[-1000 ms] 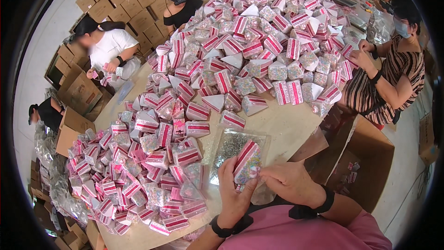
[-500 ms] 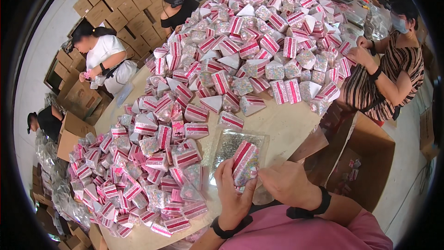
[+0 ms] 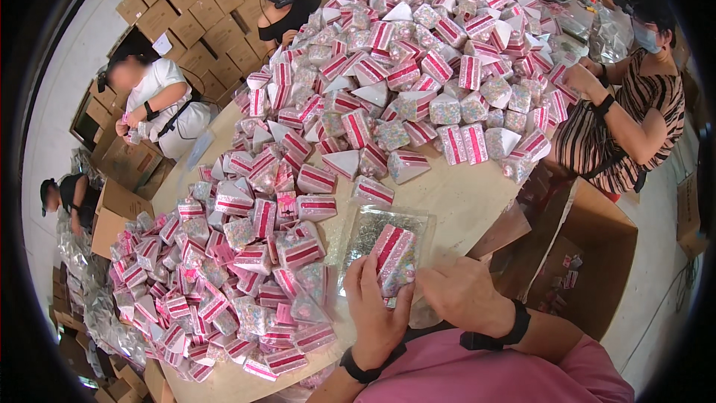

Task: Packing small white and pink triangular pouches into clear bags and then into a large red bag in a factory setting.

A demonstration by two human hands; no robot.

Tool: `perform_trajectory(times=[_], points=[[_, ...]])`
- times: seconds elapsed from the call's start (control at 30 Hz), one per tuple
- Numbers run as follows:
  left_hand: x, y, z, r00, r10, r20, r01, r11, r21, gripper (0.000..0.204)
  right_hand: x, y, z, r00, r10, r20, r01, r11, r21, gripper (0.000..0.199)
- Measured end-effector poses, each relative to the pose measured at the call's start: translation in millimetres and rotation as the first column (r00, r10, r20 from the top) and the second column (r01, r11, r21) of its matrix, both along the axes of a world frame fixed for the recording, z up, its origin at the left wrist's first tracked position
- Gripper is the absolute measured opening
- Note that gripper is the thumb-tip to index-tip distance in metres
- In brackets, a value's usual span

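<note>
My left hand (image 3: 377, 319) is wrapped round a toy cake slice (image 3: 393, 248), a wedge with pale pink glittery sides, a dark pink stripe and a pastel speckled face. Just to its right, my right hand (image 3: 456, 291) is closed with fingers pinched near the slice's lower edge. Anything between those fingers is hidden or too small to name. Beneath the slice on the table lies a shallow silvery tray (image 3: 361, 220) with a clear rim.
A large heap of similar cake slices (image 3: 403, 67) covers the far table, and another pile (image 3: 239, 276) lies left. An open cardboard box (image 3: 597, 235) stands right. A person in stripes (image 3: 634, 104) works at the right; others stand at the left and far side.
My left hand and the toy cake slice have barely shifted. My right hand stays beside it, turned slightly. At the left, the person in white has raised their hands a little.
</note>
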State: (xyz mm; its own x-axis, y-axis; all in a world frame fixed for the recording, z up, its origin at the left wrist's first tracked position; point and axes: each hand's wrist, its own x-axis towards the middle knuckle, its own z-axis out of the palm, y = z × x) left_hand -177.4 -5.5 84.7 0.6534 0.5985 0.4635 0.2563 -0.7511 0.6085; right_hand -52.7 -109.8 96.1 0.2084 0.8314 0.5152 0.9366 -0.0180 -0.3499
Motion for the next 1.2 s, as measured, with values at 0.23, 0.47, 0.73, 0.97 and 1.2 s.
perform_trajectory(times=[0.23, 0.47, 0.73, 0.97, 1.2], points=[[1, 1, -1, 1.0, -0.007, 0.012, 0.008, 0.999, -0.036, 0.067, -1, 3, -4, 1.0, -0.008, 0.017, 0.008, 1.0, 0.001, 0.014], [1, 3, -4, 1.0, 0.021, -0.006, -0.022, 0.999, -0.029, 0.067, -2, 9, -10, 1.0, -0.025, -0.002, 0.025, 0.999, 0.03, 0.007], [3, 6, -7, 1.0, 0.029, -0.003, -0.029, 0.999, -0.034, 0.065, -3, 12, -9, 0.999, -0.049, 0.013, 0.048, 0.998, 0.031, 0.007], [4, 9, -10, 0.999, 0.045, 0.0, -0.045, 0.999, -0.028, 0.065, -2, 15, -15, 0.999, -0.046, -0.002, 0.046, 0.996, 0.071, 0.004], [5, 8, -13, 0.999, 0.037, 0.015, -0.036, 0.997, -0.067, 0.066, -1, 16, -21, 1.0, -0.026, -0.004, 0.027, 0.998, 0.053, 0.004]])
